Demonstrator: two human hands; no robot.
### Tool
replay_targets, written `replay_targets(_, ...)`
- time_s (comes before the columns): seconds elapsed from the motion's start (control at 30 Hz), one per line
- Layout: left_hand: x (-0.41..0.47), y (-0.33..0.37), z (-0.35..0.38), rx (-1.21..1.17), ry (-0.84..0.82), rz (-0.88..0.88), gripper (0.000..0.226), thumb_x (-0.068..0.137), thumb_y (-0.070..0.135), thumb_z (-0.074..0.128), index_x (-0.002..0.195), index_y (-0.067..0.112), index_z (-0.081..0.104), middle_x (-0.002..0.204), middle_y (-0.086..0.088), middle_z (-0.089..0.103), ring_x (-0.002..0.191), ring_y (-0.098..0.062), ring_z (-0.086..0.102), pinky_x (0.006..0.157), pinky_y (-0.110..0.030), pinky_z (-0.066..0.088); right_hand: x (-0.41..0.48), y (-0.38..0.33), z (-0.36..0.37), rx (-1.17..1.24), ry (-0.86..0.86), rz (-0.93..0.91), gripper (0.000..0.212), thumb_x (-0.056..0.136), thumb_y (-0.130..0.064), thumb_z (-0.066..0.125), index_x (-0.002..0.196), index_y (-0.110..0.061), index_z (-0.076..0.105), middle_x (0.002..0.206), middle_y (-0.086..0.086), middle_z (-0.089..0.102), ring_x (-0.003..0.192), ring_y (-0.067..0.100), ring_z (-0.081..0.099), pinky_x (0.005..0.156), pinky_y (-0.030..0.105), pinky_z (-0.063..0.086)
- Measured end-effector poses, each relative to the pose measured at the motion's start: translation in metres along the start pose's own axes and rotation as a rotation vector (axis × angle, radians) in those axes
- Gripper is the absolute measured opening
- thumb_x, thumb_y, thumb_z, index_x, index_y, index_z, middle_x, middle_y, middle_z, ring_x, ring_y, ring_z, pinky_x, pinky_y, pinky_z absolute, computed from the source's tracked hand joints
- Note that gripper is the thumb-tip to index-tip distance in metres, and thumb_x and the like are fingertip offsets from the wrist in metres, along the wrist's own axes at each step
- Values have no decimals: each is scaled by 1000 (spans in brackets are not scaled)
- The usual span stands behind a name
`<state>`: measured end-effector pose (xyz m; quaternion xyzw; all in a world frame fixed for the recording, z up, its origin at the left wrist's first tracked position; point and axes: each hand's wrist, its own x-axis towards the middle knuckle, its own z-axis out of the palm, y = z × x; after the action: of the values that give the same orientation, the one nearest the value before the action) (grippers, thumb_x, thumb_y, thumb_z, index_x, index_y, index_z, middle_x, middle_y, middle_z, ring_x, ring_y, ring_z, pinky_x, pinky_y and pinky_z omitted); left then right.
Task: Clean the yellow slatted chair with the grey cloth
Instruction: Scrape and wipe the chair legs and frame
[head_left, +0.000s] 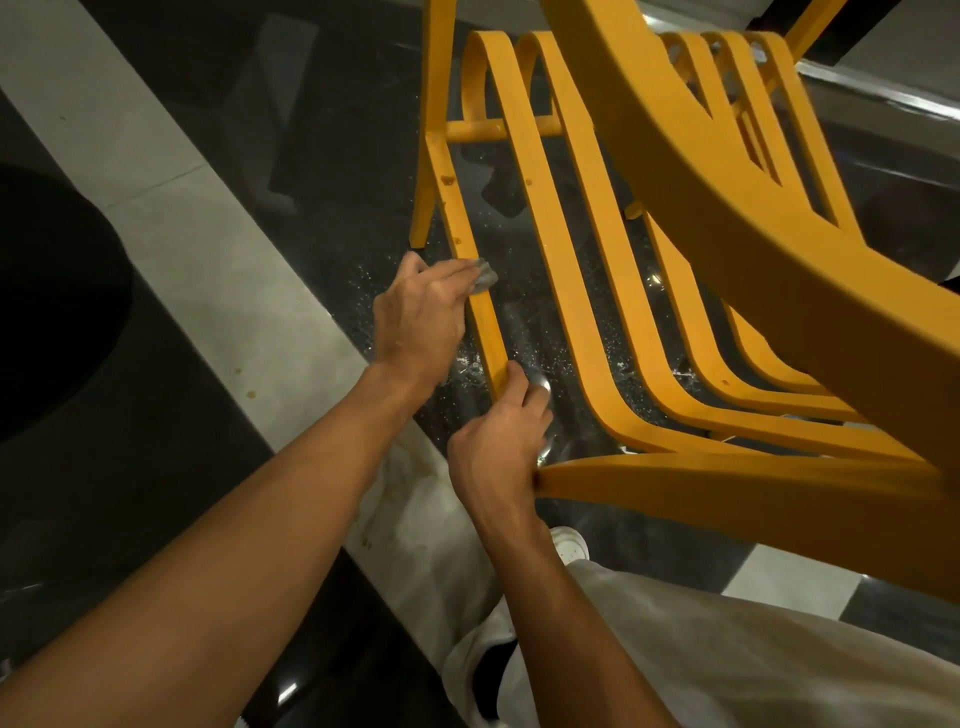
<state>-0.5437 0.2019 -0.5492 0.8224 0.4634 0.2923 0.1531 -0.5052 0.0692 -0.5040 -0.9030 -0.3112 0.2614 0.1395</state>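
The yellow slatted chair (587, 291) fills the centre and right of the frame. My left hand (421, 312) pinches the grey cloth (482, 274) against its leftmost rail to rub it. My right hand (498, 441) is curled round that rail lower down, probably to steady it.

a dark polished floor (332, 156) runs under everything, glossy enough to throw back dim reflections, and a pale tiled band (171, 208) cuts across it on a slant. white specks and bits of debris (467, 366) lie scattered on the dark part, with a few brownish spots (249, 392) on the band. a big round black shape (47, 312) sits at the left edge and a shiny metal strip (883, 96) at the far right.
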Motion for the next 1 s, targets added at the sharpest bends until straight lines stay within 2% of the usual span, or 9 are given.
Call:
replay_targets(0.1,11,2,-1,28,-17,-11,28,102,17,65,128,23,77,127,9,76,90,-24,57,62,-43,60,0,2,3,30,17,-15,78,92,-1,59,161,-18,25,153,12,34,138,30,36,112,43,34)
replay_targets(0.33,-39,-10,-4,63,-127,227,47,98,6,71,142,21,66,146,10,64,85,-23,49,52,-38,58,0,2,0,71,-4,-16,80,91,-1,59,161,-17,26,154,13,33,138,30,36,113,42,33)
replay_targets(0.43,-21,-17,1,136,-113,202,51,97,3,70,145,20,63,147,9,63,86,-24,49,52,-37,57,0,3,2,59,-5,-30,81,91,-1,60,162,-18,24,153,12,33,138,29,36,112,42,33)
replay_targets(0.57,23,-18,1,213,-123,85,50,104,8,63,150,27,57,152,12,58,98,-26,51,63,-41,59,3,5,3,37,-1,-24,81,92,-3,59,163,-18,22,153,12,33,138,30,36,113,43,33)
replay_targets(0.63,22,-14,0,193,-129,86,48,106,11,60,151,28,57,154,12,57,99,-26,51,64,-39,58,4,6,3,55,5,-18,80,92,-2,58,163,-18,23,154,13,33,138,31,36,113,43,33)
replay_targets(0.7,5,-10,-2,140,-126,130,44,106,12,60,148,26,60,153,9,58,94,-26,51,60,-37,56,5,7,3,119,22,-15,74,95,-4,56,162,-18,29,154,13,34,138,31,36,115,45,32)
replay_targets(0.8,-24,-13,-1,90,-154,166,44,103,11,64,146,22,62,152,8,59,88,-25,49,56,-41,59,12,6,7,281,109,-1,56,102,-15,57,156,-18,44,149,12,45,135,30,45,114,46,38)
replay_targets(0.9,-11,-19,3,86,-121,151,42,104,13,64,145,22,63,151,7,61,89,-25,50,57,-42,59,20,5,10,420,196,7,42,105,-25,58,146,-17,57,136,8,56,122,27,57,98,32,42)
replay_targets(1.0,17,-22,5,88,-122,104,40,107,17,58,146,26,63,150,9,61,97,-27,54,65,-47,61,28,3,11,443,212,14,38,105,-27,58,142,-17,62,131,6,58,120,25,57,93,28,41)
